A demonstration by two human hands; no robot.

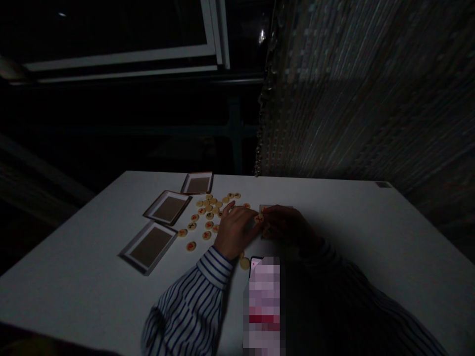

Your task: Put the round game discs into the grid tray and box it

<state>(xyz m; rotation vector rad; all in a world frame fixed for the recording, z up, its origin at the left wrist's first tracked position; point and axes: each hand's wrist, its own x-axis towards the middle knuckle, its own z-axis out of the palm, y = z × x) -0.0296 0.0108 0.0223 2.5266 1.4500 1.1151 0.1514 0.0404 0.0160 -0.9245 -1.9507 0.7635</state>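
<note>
My left hand [236, 228] reaches in from the left, its thumb and index finger closed on a round wooden xiangqi piece [259, 218] with a red character. My right hand [287, 225] lies in deep shadow just to the right, fingers curled over a shallow tray [276, 206] and their tips close to that same piece. What those fingers grip is hidden by the dark. Another xiangqi piece [266, 232] shows dimly below them, at the tray. Left of my left hand, several loose xiangqi pieces [206, 235] are scattered, some with red and some with black characters.
Three shallow framed trays stand at the left: a near one [150, 247], a middle one [168, 207] and a far one [198, 184]. A phone [256, 263] lies before me on the white table [89, 232]. A beaded curtain [334, 99] hangs behind at the right.
</note>
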